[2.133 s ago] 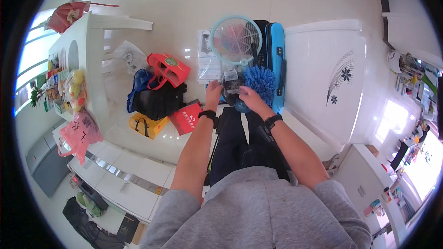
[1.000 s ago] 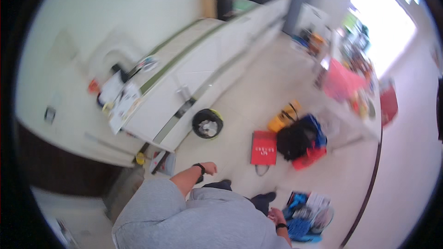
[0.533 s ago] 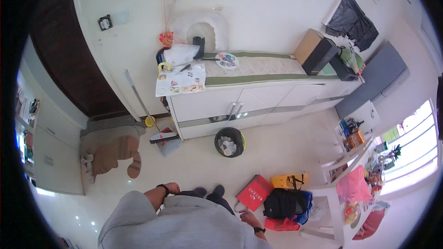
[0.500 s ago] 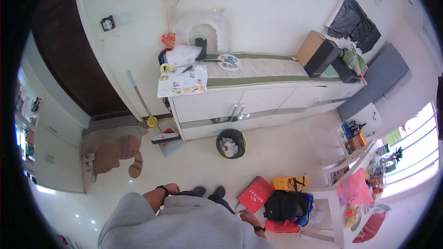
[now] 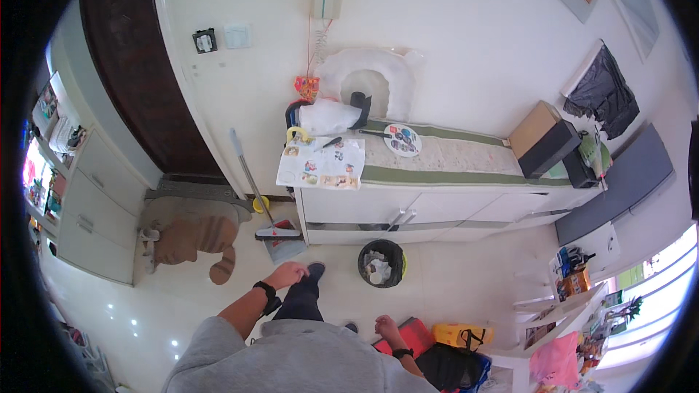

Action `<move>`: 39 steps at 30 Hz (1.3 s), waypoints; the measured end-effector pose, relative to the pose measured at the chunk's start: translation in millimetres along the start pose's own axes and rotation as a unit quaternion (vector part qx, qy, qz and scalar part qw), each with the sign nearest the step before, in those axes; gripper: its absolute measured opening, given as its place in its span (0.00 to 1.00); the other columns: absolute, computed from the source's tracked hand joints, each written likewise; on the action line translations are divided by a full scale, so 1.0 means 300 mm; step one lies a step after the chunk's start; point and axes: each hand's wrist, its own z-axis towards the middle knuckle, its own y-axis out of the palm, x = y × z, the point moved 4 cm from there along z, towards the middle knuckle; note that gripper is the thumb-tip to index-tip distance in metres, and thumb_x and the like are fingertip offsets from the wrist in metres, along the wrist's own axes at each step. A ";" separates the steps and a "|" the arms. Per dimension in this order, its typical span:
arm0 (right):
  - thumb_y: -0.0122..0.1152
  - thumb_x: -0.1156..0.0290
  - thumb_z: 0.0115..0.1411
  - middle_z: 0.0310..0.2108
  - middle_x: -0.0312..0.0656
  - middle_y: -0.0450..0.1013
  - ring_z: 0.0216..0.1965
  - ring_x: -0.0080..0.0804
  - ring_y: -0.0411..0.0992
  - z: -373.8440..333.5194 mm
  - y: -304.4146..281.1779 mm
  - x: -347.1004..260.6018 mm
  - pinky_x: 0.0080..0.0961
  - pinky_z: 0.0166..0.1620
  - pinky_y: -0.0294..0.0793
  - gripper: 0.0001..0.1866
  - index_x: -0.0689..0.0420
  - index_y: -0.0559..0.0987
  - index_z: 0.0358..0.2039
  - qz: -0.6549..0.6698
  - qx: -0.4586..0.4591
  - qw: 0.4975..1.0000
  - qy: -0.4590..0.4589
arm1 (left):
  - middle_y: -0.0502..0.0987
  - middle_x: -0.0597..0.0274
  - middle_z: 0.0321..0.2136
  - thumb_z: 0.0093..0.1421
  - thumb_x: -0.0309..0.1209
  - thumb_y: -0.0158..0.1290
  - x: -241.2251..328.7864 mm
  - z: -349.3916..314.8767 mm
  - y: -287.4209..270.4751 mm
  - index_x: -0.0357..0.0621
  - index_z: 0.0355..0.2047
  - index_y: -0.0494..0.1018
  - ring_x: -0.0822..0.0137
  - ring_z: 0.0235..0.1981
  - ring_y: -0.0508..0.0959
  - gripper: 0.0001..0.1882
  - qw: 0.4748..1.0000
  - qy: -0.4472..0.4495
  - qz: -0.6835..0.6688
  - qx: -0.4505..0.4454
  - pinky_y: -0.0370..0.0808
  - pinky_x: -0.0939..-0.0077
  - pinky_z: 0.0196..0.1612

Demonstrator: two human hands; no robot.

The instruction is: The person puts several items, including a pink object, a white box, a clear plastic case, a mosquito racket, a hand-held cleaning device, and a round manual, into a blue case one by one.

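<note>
My left hand [image 5: 286, 274] hangs in front of my body above my forward leg, with a black band at the wrist. Its fingers are loosely bent and somewhat apart, and nothing shows in them. Out to the right, my right hand [image 5: 388, 328] is above the floor beside a red box [image 5: 418, 335], fingers curled in and no object visible. Neither hand appears to touch anything. Ahead of me stands a bin [image 5: 381, 263] with a black liner and crumpled white waste inside. A broom with a dustpan [image 5: 284, 249] leans by the cabinet's left end.
A long white cabinet [image 5: 349, 207] runs along the wall, bearing a printed sheet [image 5: 320, 164], a round palette-like plate [image 5: 403, 140] and a box [image 5: 539, 138]. A brown mat [image 5: 196, 240] lies by the dark door [image 5: 138, 65]. Right: a yellow bag [image 5: 459, 335], a black backpack [image 5: 444, 365] and white chairs.
I have stepped forward, one foot ahead, and the cabinet and wall sit lower in view. Both hands have swung forward; the bags on the right have slid toward the lower edge.
</note>
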 end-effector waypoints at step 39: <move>0.59 0.69 0.59 0.33 0.35 0.75 0.29 0.20 0.72 0.689 0.770 -2.534 0.21 0.30 0.74 0.11 0.59 0.74 0.40 0.146 0.018 0.927 -0.346 | 0.75 0.65 0.29 0.51 0.16 0.51 0.705 0.834 -1.516 0.39 0.37 0.76 0.76 0.30 0.71 0.13 0.898 0.246 -0.201 0.305 0.70 0.80 0.34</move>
